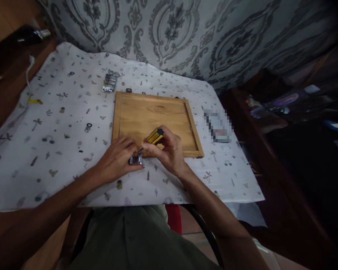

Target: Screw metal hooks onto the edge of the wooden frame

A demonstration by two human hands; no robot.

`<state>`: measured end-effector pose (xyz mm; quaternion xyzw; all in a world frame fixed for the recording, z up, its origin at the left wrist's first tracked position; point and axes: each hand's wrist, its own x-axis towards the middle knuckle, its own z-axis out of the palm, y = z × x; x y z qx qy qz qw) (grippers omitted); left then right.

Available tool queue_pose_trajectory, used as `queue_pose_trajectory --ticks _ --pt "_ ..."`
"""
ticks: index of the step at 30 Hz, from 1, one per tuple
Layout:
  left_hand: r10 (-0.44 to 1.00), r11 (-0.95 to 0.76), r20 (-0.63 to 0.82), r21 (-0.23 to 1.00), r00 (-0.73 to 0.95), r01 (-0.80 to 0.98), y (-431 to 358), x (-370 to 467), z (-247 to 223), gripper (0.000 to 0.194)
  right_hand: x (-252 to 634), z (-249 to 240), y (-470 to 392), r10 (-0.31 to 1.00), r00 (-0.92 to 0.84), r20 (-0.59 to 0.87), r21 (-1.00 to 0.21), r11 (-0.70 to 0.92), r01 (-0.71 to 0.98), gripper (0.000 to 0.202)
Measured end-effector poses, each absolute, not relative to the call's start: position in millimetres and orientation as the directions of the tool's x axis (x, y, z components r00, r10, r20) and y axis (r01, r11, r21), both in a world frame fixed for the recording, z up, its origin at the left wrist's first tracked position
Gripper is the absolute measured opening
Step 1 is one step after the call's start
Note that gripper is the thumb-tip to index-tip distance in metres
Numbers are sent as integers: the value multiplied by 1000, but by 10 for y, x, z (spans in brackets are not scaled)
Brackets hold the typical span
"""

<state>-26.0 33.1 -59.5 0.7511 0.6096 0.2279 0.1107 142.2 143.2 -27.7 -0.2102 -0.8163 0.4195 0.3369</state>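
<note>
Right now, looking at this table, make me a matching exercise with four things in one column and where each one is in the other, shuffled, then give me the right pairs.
Things:
1. screwdriver
2. metal hinge
3. wooden panel
4. pile of metal hardware

Places:
A. on the tablecloth, beyond the panel's far left corner
B. in the right hand
C. flat on the tablecloth, in the middle of the table
D. at the panel's near edge, under the left hand

Pairs: 1-B, 2-D, 3-C, 4-A
</note>
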Motion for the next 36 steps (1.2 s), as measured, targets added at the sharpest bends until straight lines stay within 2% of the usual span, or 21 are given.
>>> queue_pose_trajectory --ticks 10,16,19,22,25,28,32,36 --pt "968 -224 206 442 145 869 338 -259 -596 39 1421 -263 1406 633 -666 395 -816 574 62 42" --pt "963 -227 234 427 135 876 342 -249 -637 41 1374 -270 1368 700 -584 411 -802 582 135 50" --pt "961 -228 241 420 135 879 340 -251 -635 42 1359 -258 1338 711 -574 407 -818 563 116 43" --pt "967 -221 215 428 139 876 339 -255 -611 38 1369 -234 1320 705 -614 354 -879 475 37 34" --pt "974 -209 171 445 147 871 340 -255 -578 39 1405 -194 1334 704 -676 217 -961 275 -23 36" --pt "979 -196 142 461 146 866 343 -255 -554 39 1461 -143 1372 672 -734 103 -992 123 -27 39" --pt "980 -193 141 475 142 859 343 -260 -548 35 1533 -117 1419 607 -792 68 -992 126 11 37" --pt "980 -192 141 479 141 857 339 -263 -543 34 1534 -168 1427 636 -763 118 -982 190 6 40"
